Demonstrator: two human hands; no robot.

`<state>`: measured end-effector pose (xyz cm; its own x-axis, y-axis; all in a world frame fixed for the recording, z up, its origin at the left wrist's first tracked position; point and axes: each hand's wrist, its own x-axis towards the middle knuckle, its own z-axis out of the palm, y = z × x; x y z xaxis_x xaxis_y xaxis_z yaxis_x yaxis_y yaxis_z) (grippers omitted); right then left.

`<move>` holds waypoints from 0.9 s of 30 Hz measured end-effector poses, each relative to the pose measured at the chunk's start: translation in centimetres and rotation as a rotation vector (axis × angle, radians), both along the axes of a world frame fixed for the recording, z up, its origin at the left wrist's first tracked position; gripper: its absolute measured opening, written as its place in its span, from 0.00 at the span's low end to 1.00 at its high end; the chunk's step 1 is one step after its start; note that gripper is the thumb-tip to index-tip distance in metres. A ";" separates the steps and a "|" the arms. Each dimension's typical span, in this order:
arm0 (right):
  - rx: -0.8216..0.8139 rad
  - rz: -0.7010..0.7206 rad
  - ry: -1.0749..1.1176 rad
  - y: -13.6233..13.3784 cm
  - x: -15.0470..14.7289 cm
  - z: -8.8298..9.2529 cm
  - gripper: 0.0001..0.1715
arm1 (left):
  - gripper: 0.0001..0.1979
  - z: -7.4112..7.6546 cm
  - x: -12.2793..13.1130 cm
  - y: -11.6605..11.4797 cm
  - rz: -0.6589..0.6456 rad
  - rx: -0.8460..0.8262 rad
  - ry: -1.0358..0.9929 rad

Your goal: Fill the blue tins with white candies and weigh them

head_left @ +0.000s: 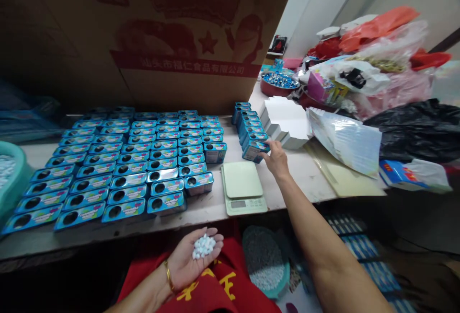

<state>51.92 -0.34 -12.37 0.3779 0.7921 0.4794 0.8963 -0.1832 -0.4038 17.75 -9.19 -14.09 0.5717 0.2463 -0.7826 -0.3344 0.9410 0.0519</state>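
Note:
My left hand [185, 258] is palm up and cupped in front of the table edge. A small heap of white candy pellets [203, 247] rests on its palm and fingers. Beyond the kitchen scale [243, 180], my right hand [277, 162] has its thumb and fingers closed on the right end of a blue candy tin [253, 150]. That tin is at the near end of a short row of similar tins [249, 123]. Nothing lies on the scale's plate. To the left, several rows of blue tins [129, 181] stand with dark round openings on top.
A large carton [172, 25] stands behind the tins. A turquoise basin [16, 179] sits far left; another tub [264, 265] with white pellets is below the table. Right are white card stacks [285, 116], a red bowl of blue wrappers [279, 82] and plastic bags [381, 44].

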 end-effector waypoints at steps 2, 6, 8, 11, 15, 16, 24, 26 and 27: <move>-0.023 0.027 0.014 -0.4 -0.4 0.6 0.19 | 0.10 0.2 0.0 -0.1 -0.004 0.001 0.004; 0.077 0.044 0.036 -2.2 -1.2 3.3 0.18 | 0.10 0.5 0.1 -0.4 -0.017 0.010 0.017; 0.117 0.091 0.044 -3.8 -2.2 4.8 0.18 | 0.10 0.6 0.1 -0.5 -0.024 0.013 0.019; 0.066 0.259 0.089 -6.2 -4.5 6.0 0.18 | 0.10 0.6 0.3 -0.7 -0.038 0.019 0.010; 0.004 0.369 0.160 -7.9 -7.0 5.2 0.17 | 0.10 0.6 0.5 -0.9 -0.060 0.029 -0.006; 0.004 0.360 0.173 -8.2 -7.2 5.0 0.17 | 0.10 0.6 0.5 -0.9 -0.061 0.028 -0.014; 0.052 0.289 0.288 -13.1 -9.8 5.2 0.15 | 0.10 0.5 0.3 -0.9 -0.052 0.024 -0.045; -0.073 0.478 0.303 -14.8 -12.7 4.8 0.13 | 0.10 0.4 0.5 -0.9 -0.058 0.037 -0.057; -0.151 0.588 0.282 -15.5 -14.3 4.4 0.13 | 0.09 0.4 0.6 -0.9 -0.061 0.044 -0.068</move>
